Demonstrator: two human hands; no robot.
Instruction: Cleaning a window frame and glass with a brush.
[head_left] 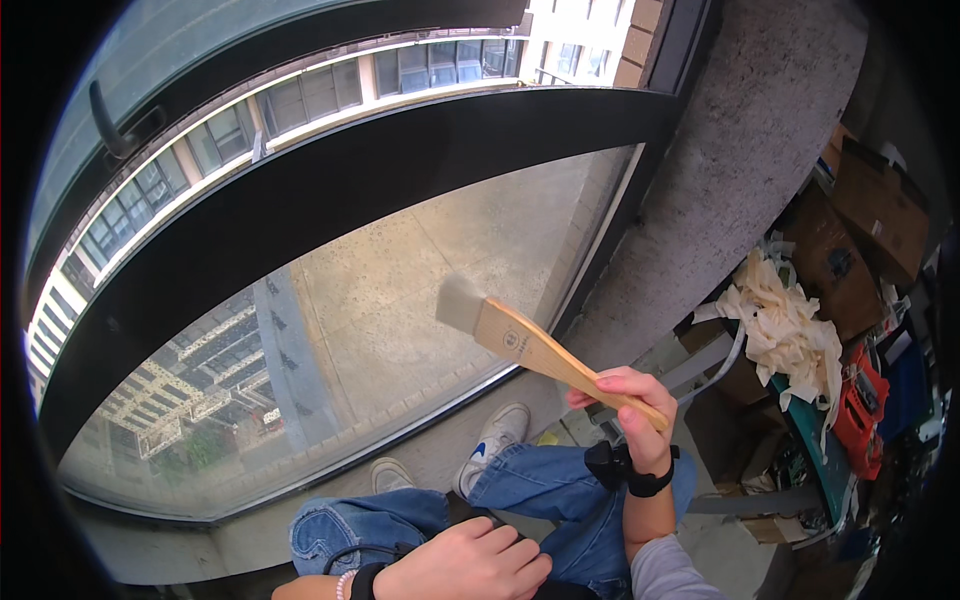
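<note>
My right hand [632, 410] grips the wooden handle of a wide flat paintbrush [520, 340]. Its pale bristles point up and left against the large window pane [380, 300]. My left hand [470, 562] rests palm down on my thigh at the lower edge, fingers curled and holding nothing. I am crouched in blue jeans [540, 490] with white sneakers [495, 440] close to the glass.
A thick black window frame bar [330, 190] crosses above the pane, with a black handle [110, 130] at upper left. A rough concrete wall [740, 150] stands on the right. Cardboard boxes [860, 230], crumpled masking tape [790, 330] and red tools [860, 410] are piled at the right.
</note>
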